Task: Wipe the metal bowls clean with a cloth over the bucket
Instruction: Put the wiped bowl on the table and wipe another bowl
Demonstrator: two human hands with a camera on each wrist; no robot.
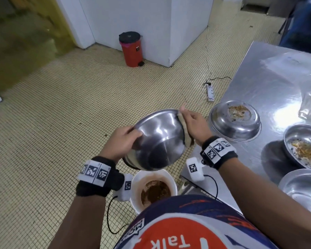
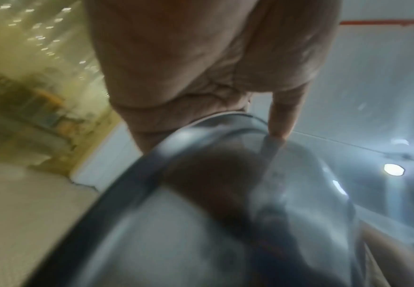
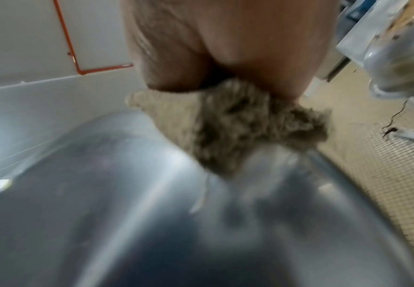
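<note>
A shiny metal bowl [image 1: 158,139] hangs tilted above a white bucket [image 1: 171,178] that holds brown slop. My left hand [image 1: 123,141] grips the bowl's left rim, thumb inside; the left wrist view shows that bowl [image 2: 201,223] blurred under my left hand [image 2: 201,68]. My right hand [image 1: 192,123] holds a beige cloth [image 1: 241,133] against the bowl's right rim. In the right wrist view the cloth [image 3: 238,124] is bunched under my right hand [image 3: 225,44] against the bowl [image 3: 127,194].
A steel table [image 1: 269,78] stands on the right with an overturned dirty bowl [image 1: 235,121], a soiled bowl [image 1: 303,146] and another bowl [image 1: 302,189]. A red pedal bin [image 1: 131,49] stands by the white wall. A power strip [image 1: 210,92] lies on the tiled floor.
</note>
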